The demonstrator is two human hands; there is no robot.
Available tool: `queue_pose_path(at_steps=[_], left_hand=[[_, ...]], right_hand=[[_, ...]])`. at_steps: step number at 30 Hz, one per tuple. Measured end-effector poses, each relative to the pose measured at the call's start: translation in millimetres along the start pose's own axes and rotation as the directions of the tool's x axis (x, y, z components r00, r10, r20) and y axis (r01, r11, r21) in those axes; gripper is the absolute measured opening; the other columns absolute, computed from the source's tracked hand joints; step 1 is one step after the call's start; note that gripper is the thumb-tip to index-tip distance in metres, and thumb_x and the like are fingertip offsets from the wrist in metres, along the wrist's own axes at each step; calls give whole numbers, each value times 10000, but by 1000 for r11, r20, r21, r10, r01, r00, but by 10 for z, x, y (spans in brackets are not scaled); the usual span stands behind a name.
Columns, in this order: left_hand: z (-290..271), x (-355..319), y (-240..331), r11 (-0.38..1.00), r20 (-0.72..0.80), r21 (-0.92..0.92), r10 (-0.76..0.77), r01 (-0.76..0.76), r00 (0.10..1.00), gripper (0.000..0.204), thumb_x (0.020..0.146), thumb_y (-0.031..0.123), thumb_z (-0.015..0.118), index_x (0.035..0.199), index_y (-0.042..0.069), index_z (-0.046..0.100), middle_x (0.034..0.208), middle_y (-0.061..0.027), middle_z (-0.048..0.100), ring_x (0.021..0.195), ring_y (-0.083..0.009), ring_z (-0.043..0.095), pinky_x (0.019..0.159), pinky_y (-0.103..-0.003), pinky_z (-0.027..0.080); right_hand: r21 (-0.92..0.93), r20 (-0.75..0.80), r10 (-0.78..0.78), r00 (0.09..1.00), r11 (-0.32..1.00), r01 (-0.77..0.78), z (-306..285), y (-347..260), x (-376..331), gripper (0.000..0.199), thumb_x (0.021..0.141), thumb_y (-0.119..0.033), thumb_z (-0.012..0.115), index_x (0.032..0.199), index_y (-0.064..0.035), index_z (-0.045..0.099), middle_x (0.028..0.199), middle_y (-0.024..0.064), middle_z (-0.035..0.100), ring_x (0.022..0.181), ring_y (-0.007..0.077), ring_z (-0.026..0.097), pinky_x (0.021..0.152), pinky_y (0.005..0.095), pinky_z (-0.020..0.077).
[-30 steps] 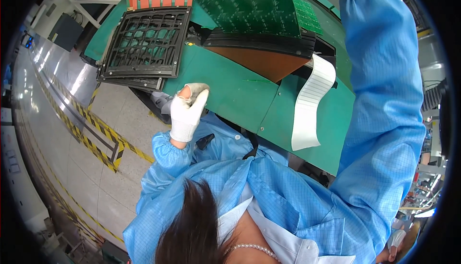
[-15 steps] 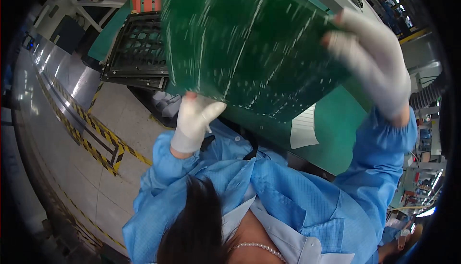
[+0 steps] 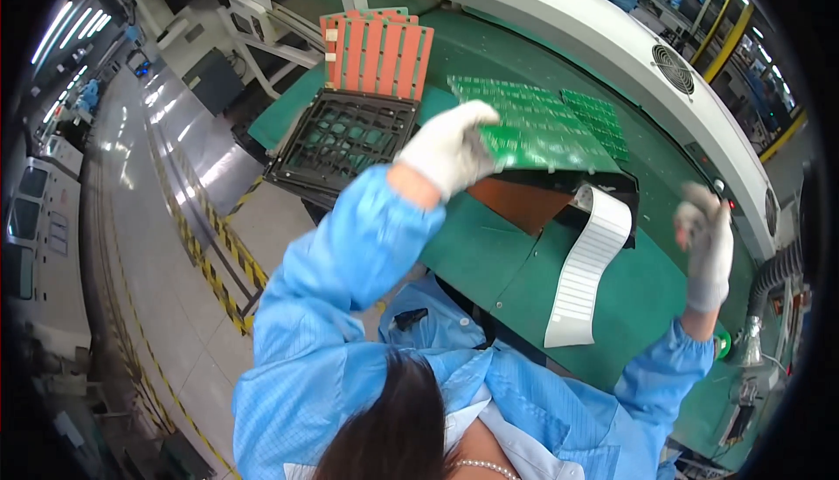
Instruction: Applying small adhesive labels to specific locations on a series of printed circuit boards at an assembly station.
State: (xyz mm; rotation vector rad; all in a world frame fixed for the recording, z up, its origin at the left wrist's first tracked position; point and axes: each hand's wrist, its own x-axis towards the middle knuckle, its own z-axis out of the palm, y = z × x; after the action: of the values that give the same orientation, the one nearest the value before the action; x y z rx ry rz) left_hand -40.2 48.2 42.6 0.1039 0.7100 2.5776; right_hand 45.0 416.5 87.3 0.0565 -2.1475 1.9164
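The gloved left hand (image 3: 450, 146) grips the edge of a green board (image 3: 537, 126) lying on the bench (image 3: 489, 253), beside a black tray (image 3: 341, 139) and orange panels (image 3: 377, 52). The right hand (image 3: 706, 235) is loosely closed, empty, near a white label strip (image 3: 587, 270).

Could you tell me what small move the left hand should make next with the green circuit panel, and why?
Probably lower the panel's near edge flat and let go. The left hand pinches the near-left corner of the green circuit panel, which appears to lie over the brown sheet on the green bench. The right hand is raised well clear of it, apparently empty.
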Motion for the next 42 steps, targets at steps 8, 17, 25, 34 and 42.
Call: queue_pose_path(at_steps=[8, 17, 25, 34, 42], left_hand=[[-1440, 2683, 736, 550, 0, 828, 191, -107, 982, 186, 887, 70, 565, 1037, -35, 597, 1083, -171, 641, 1068, -319, 608, 995, -413, 504], [-1195, 3082, 796, 976, -563, 208, 174, -65, 808, 487, 972, 429, 513, 1356, 131, 495, 1377, -83, 547, 1295, -282, 470, 1120, -545, 291], [-22, 1613, 294, 473, 0, 848, 449, -237, 894, 554, 924, 255, 639, 1369, -33, 478, 1387, -204, 514, 1288, -362, 495, 1049, -496, 407], [388, -356, -1429, -570, 645, 328, -447, -753, 619, 358, 739, 192, 575, 1051, 48, 677, 1091, -136, 671, 1021, -306, 652, 948, -432, 505], [181, -102, -2024, -543, 518, 412, -522, -732, 678, 475, 807, 184, 552, 1281, 147, 565, 1374, -87, 529, 1231, -292, 537, 1076, -557, 357]], right_hand=[[-11, -101, 83, 991, 996, -85, -848, 502, -655, 468, 1063, -381, 354, 1068, 44, 550, 799, 50, 531, 658, 111, 475, 599, 241, 368], [-237, -182, 253, 950, 927, -292, -1146, 886, -377, 347, 1007, -325, 483, 987, 3, 593, 748, 23, 568, 625, 88, 499, 572, 238, 391], [-739, 2, 251, 968, 653, -167, -1080, 2245, 1827, 504, 866, -441, 627, 1122, -9, 672, 1043, 188, 688, 971, 304, 659, 889, 388, 487], [-864, -113, 450, 886, 396, -312, -358, 2296, 2725, 682, 775, -503, 720, 1195, 30, 653, 1177, 206, 669, 1100, 353, 642, 916, 424, 492], [131, 42, 566, 824, 814, -566, -630, 2603, 2720, 437, 807, -227, 790, 1094, 71, 646, 1053, 215, 675, 938, 338, 682, 827, 394, 567]])
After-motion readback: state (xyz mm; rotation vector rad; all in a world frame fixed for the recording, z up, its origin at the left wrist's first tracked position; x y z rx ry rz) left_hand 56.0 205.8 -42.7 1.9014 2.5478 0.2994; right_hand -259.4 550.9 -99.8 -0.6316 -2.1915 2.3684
